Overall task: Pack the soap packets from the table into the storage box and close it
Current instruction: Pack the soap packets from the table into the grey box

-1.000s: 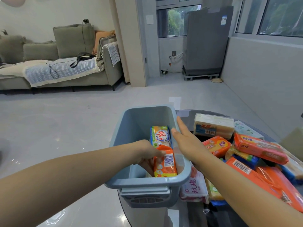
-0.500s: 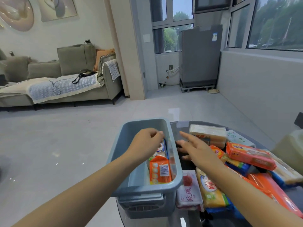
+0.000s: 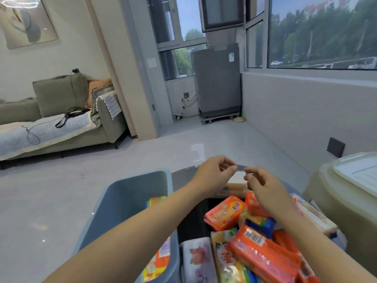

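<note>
The blue-grey storage box stands open on the left of the dark glass table, with an orange soap packet and another packet inside. Several soap packets lie piled to its right: an orange one, a long orange one, a white rose-print one. A pale yellow packet lies at the far end of the table. My left hand and my right hand hover at either end of it with fingers loosely curled and nothing lifted.
A beige bin with a white lid stands close on the right. Beyond the table lie bare floor, a sofa at the left and a grey washing machine at the back by the windows.
My left hand came out of the box and crossed right over its rim. Both hands moved forward to the pale yellow packet. The camera tilted up.
</note>
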Demonstrator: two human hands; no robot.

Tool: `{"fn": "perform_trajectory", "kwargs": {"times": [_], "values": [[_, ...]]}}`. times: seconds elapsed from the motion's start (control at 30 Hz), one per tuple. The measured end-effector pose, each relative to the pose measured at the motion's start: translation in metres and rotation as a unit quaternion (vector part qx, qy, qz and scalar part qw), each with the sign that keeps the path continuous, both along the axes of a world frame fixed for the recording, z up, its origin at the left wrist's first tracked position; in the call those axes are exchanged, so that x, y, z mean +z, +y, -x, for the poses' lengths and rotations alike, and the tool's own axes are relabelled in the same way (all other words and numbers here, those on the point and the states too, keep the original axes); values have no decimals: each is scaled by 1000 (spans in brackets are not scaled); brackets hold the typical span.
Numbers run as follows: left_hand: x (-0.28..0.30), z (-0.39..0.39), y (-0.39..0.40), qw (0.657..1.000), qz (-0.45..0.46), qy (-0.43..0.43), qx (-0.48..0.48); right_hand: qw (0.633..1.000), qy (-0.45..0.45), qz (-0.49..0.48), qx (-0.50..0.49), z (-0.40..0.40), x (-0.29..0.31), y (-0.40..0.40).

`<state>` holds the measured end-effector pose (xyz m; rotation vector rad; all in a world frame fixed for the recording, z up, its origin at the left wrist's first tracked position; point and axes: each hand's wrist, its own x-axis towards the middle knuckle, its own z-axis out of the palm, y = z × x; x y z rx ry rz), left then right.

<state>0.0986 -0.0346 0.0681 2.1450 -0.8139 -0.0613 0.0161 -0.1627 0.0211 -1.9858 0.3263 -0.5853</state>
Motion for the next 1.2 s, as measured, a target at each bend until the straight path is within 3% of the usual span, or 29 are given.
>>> {"fn": "perform_trajectory", "kwargs": {"times": [0.2, 0.43, 0.63, 0.77, 1.03, 1.2], "values": [[-20, -58, -38, 987, -153, -3, -38, 994, 67, 87, -17, -13, -13, -31], [-51, -96, -46, 954, -283, 59, -80, 978, 136, 153, -41, -17, -29, -45], [-57, -110, -44, 943, -313, 52, -98, 970, 169, 177, -6, -22, -36, -45], [-57, -111, -45, 945, -315, -9, -94, 965, 173, 198, -10, -22, -35, -40], [-52, -106, -37, 960, -269, -42, -69, 980, 155, 124, -3, -20, -32, -39], [-25, -89, -24, 980, -188, -59, -21, 992, 103, 73, 5, -17, -24, -30]]}}
